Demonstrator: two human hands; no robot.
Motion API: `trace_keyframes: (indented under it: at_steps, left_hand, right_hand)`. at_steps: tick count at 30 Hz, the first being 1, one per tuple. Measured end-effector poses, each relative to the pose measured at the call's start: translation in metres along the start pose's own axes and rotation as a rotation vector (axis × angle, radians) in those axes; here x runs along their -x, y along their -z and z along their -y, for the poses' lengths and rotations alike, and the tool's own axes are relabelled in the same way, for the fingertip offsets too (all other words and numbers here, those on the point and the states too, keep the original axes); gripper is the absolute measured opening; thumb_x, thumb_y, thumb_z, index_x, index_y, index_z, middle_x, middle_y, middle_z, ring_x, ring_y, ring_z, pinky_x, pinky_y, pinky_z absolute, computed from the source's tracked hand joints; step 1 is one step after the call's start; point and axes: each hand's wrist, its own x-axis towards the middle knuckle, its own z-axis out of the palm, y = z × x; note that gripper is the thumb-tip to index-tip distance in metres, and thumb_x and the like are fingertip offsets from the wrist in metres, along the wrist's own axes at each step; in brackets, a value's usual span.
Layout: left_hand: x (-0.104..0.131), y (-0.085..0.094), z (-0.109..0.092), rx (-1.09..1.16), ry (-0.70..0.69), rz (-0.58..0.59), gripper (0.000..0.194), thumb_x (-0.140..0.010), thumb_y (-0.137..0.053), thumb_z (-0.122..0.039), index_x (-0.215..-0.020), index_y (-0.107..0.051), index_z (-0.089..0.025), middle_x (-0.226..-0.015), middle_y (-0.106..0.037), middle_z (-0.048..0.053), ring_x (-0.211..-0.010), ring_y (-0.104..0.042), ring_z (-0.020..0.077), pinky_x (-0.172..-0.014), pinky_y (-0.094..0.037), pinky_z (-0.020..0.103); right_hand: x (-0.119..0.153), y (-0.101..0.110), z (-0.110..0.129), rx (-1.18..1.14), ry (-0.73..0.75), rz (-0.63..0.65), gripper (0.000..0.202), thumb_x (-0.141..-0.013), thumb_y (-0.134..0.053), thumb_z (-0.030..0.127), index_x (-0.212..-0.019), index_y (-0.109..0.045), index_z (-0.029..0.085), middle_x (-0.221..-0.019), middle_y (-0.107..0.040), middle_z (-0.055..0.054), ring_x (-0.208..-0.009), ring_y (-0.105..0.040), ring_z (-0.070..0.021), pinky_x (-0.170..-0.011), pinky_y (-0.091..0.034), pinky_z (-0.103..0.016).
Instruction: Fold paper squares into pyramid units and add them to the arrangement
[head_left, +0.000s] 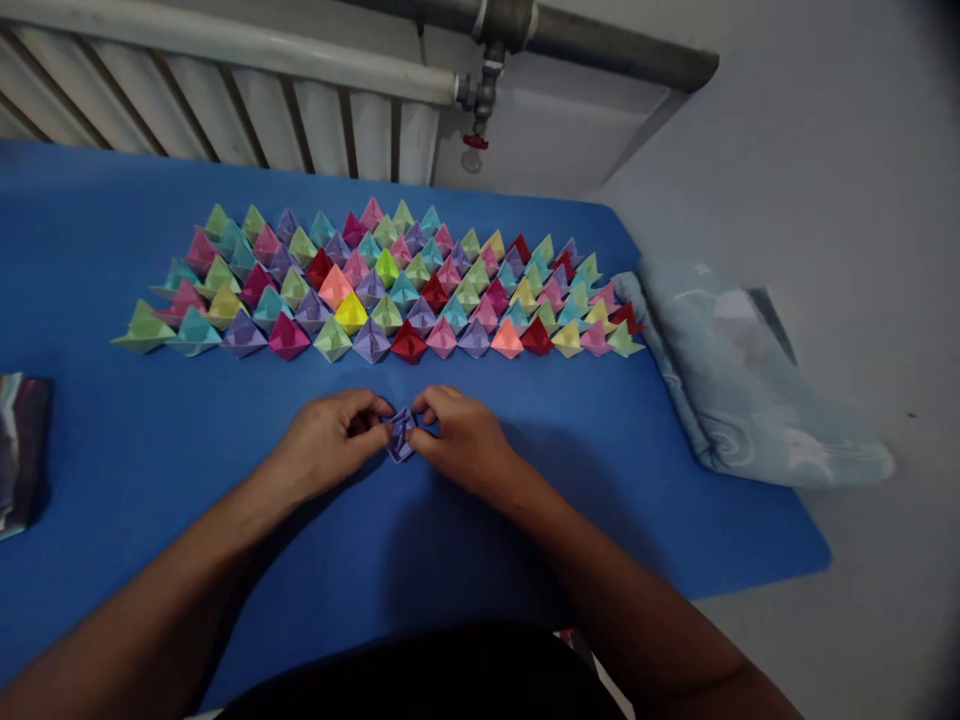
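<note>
A small purple folded paper piece (402,436), partly formed like a boat, is between my two hands near the middle of the blue surface. My left hand (334,432) pinches its left side between thumb and forefinger. On the opposite side, the thumb of my right hand (469,440) presses its edge, with the forefinger curled close by. Fingertips cover parts of the paper. Just beyond my hands stand rows of folded paper boats (372,342) in purple, pink, green, red, yellow and blue.
The blue tabletop (187,440) runs beneath everything. At the right edge lies a folded light-blue patterned cloth (720,380). A dark striped bundle (26,450) sits at far left. Behind the table are a white radiator (255,110) and a pipe valve with a red handle (475,142).
</note>
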Motion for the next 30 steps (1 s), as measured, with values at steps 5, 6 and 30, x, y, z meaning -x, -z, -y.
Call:
trace_keyframes:
  at_steps: [5,6,30]
  left_hand:
    - [0.001,-0.002,-0.003,-0.046,-0.031,-0.05,0.027,-0.081,-0.053,-0.043,-0.083,-0.07,-0.021,-0.076,-0.074,0.002,-0.068,-0.067,0.0188,-0.063,-0.049,0.03]
    - [0.001,-0.003,-0.004,-0.067,-0.043,-0.064,0.027,-0.082,-0.053,-0.042,-0.082,-0.07,-0.021,-0.076,-0.074,0.002,-0.068,-0.067,0.0186,-0.063,-0.049,0.029]
    - [-0.007,-0.006,-0.005,-0.231,0.019,-0.019,0.01,-0.075,-0.063,-0.032,-0.075,-0.065,-0.023,-0.067,-0.064,-0.001,-0.058,-0.056,0.0151,-0.054,-0.037,0.027]
  right_hand:
    - [-0.001,-0.001,-0.003,-0.012,0.029,0.0,0.006,-0.081,-0.064,0.016,-0.085,-0.062,0.019,-0.086,-0.061,0.0,-0.079,-0.056,-0.0135,-0.073,-0.039,-0.026]
    - [-0.001,-0.001,-0.003,-0.007,0.029,0.002,0.005,-0.081,-0.063,0.016,-0.085,-0.061,0.019,-0.086,-0.061,0.0,-0.079,-0.056,-0.0134,-0.072,-0.038,-0.026]
    - [-0.002,-0.004,-0.005,-0.053,0.042,-0.014,0.012,-0.077,-0.06,0.008,-0.079,-0.059,0.02,-0.079,-0.057,0.002,-0.074,-0.052,-0.0124,-0.07,-0.037,-0.025]
